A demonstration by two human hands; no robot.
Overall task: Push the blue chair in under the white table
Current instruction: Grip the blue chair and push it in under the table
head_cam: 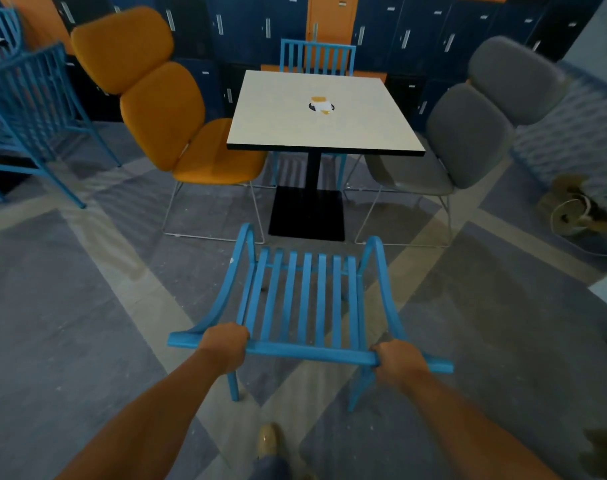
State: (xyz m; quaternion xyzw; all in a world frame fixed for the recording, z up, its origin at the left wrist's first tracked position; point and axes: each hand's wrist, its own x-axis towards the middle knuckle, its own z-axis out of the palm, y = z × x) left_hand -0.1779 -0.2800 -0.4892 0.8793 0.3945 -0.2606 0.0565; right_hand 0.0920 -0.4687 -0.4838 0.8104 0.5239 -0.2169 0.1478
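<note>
Left hand (pixel 226 342) and right hand (pixel 397 360) are each closed around the top rail of the blue chair (pixel 305 299), which stands ahead of them, short of the white counter (pixel 324 133). Push evenly, steering between the orange chair (pixel 163 109) and grey chair (pixel 468 133) toward the black base (pixel 307 216).

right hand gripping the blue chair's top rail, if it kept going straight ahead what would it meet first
Probably the white table's near edge. The right hand on the blue chair points toward it, with nothing but open floor between; depth is hard to judge here.
</note>
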